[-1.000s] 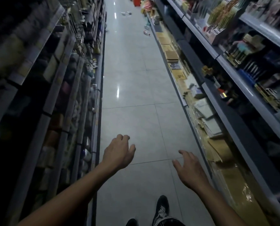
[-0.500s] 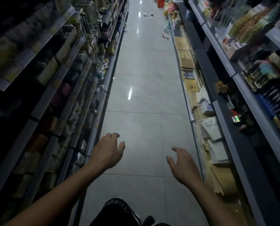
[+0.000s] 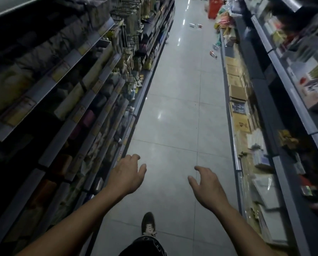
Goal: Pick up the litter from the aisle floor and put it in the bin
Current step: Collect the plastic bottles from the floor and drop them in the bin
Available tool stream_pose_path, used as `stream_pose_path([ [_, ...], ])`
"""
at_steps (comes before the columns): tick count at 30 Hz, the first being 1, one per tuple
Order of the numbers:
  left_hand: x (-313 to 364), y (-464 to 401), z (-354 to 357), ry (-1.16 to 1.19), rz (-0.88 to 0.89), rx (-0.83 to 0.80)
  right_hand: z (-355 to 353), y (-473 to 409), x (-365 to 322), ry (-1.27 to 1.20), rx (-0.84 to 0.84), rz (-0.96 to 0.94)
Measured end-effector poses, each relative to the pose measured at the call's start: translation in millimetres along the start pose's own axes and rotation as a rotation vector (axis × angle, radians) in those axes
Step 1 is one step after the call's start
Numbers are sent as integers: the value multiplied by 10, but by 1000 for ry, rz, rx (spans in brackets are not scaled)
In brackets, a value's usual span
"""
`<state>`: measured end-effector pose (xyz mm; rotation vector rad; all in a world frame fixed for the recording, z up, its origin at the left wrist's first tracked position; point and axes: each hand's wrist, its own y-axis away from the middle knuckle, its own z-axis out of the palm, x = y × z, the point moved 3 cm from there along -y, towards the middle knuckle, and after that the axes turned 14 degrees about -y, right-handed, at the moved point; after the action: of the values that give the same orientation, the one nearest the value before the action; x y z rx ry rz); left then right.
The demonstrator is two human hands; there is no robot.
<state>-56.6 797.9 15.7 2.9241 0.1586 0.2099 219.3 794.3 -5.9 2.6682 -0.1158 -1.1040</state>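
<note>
Fingers loosely curled, empty; litter lies far ahead.

Bare forearms, dark patterned trousers, dark laced sneaker

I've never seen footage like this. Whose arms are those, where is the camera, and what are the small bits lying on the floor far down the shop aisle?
There is no machine here: a person wears a wide-angle camera on the head, so you look forward and down as they do. The two bare arms are their own. The left hand and the right hand reach out over the grey tiled floor with loosely spread fingers and hold nothing. Below, one shoe shows mid-step. Stocked shelves line both sides. The far bits are litter: two small packets in mid-aisle and a wrapper near the right shelf. The red thing at the far end may be the bin, but it is too distant to tell.
</note>
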Motion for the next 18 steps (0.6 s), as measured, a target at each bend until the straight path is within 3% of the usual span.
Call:
stream_pose_path([
  [9, 141, -1527, -296, -24, 85, -39, -301, -1036, -178, -17, 77, 101],
  [18, 1035, -2780, -372, -106, 229, -58, -813, -1855, 238, -94, 160, 231],
])
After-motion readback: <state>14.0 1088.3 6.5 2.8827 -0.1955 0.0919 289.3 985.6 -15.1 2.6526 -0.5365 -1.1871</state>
